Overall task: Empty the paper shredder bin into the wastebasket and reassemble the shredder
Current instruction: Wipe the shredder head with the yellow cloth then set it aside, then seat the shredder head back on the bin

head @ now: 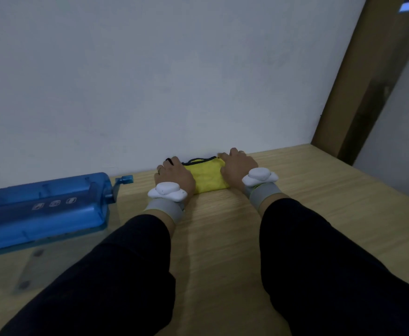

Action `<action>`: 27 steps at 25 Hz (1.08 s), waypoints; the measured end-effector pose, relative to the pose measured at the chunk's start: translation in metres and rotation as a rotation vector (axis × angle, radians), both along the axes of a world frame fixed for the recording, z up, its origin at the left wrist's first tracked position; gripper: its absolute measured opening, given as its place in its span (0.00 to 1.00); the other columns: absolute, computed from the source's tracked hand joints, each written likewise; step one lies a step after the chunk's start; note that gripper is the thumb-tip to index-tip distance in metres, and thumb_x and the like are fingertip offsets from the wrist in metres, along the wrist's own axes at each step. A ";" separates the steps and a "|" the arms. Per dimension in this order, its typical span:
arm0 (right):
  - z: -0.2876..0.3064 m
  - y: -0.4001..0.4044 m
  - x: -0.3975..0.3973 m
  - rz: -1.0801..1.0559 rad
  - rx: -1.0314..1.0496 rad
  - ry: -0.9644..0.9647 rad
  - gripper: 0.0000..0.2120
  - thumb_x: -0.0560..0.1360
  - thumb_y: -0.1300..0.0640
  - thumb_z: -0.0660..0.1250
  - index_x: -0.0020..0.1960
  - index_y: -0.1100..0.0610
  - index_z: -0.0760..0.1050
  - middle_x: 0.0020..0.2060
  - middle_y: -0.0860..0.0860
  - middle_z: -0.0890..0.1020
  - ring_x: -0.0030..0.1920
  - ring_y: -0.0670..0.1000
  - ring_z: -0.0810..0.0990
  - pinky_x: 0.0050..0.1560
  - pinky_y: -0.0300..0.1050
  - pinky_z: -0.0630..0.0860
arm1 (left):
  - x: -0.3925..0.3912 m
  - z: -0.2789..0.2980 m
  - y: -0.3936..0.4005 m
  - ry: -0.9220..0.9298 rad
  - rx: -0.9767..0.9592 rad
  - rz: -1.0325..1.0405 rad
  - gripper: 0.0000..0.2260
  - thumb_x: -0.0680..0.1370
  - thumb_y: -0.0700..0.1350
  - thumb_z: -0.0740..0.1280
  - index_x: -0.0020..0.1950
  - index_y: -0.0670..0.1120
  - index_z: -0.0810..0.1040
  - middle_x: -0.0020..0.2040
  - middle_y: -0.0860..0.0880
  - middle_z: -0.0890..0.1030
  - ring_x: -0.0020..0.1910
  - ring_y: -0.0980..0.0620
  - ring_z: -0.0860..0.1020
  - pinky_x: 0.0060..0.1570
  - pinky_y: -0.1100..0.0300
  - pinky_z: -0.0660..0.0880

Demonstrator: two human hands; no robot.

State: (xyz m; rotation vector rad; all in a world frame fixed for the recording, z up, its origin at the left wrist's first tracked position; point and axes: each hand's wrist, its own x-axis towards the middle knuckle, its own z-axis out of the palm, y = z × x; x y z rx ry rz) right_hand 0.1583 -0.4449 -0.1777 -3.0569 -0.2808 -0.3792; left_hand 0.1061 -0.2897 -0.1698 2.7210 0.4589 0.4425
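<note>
A blue plastic shredder with a side crank handle sits on a clear bin at the left of the wooden table. Both my hands are far from it, at the back of the table by the wall. My left hand grips the left edge of a folded yellow cloth, fingers curled over it. My right hand grips the cloth's right edge. The fingertips are hidden behind the hands. No wastebasket is in view.
A white wall runs along the table's back edge. A brown door frame stands at the far right, beyond the table's right edge. White trackers sit on both wrists.
</note>
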 end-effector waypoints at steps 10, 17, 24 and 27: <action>0.061 0.007 -0.070 0.047 -0.055 -0.053 0.32 0.77 0.38 0.54 0.77 0.45 0.50 0.78 0.52 0.56 0.75 0.57 0.61 0.68 0.57 0.60 | -0.065 0.050 0.008 0.022 0.281 -0.201 0.34 0.79 0.59 0.57 0.77 0.44 0.48 0.78 0.39 0.49 0.77 0.41 0.50 0.74 0.47 0.52; 0.087 0.032 -0.115 0.104 0.024 -0.093 0.30 0.78 0.36 0.50 0.77 0.45 0.53 0.77 0.52 0.59 0.74 0.57 0.63 0.68 0.57 0.60 | -0.105 0.078 0.030 -0.048 0.343 -0.249 0.37 0.76 0.65 0.56 0.77 0.43 0.52 0.78 0.39 0.51 0.77 0.41 0.50 0.74 0.46 0.52; 0.101 0.076 -0.160 0.162 0.029 -0.132 0.29 0.79 0.36 0.49 0.77 0.44 0.54 0.77 0.52 0.60 0.73 0.56 0.64 0.69 0.56 0.60 | -0.151 0.101 0.082 -0.072 0.397 -0.231 0.40 0.74 0.69 0.55 0.76 0.44 0.54 0.78 0.41 0.54 0.77 0.41 0.52 0.73 0.46 0.53; 0.102 0.101 -0.174 0.192 0.018 -0.143 0.29 0.79 0.35 0.48 0.77 0.44 0.54 0.77 0.52 0.60 0.73 0.56 0.64 0.69 0.55 0.60 | -0.165 0.106 0.108 -0.050 0.382 -0.215 0.40 0.73 0.70 0.55 0.76 0.45 0.55 0.78 0.42 0.55 0.77 0.42 0.52 0.74 0.46 0.53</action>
